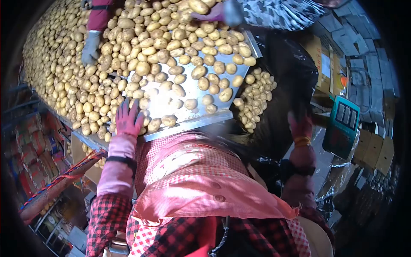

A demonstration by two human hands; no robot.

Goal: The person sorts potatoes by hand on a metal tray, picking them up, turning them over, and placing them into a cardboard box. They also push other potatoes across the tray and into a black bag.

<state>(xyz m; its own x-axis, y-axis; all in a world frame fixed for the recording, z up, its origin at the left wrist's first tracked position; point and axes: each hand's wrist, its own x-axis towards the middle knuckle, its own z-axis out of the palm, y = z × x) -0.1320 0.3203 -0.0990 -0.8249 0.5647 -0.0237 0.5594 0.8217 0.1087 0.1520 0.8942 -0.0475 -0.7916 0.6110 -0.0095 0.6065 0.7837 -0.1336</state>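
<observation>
My left hand (128, 118), in a pink glove, lies with fingers spread on potatoes (109, 107) at the left edge of a metal chute (201, 112). My right hand (301, 125), gloved and partly in shadow, is at the right side of a large black plastic bag (280, 98). It seems to grip the plastic; its fingertips are dark and hard to make out. Inside the bag's mouth, below the chute's right edge, is a heap of small potatoes (255, 98). More potatoes are scattered over the chute's shiny surface.
Another person's grey-gloved hand (90, 48) rests on the potato pile at upper left. A second gloved arm (229, 13) reaches in at the top. On the right are a green scale (341, 126) and cardboard boxes (323, 64). A rope-wrapped bar (64, 182) stands at lower left.
</observation>
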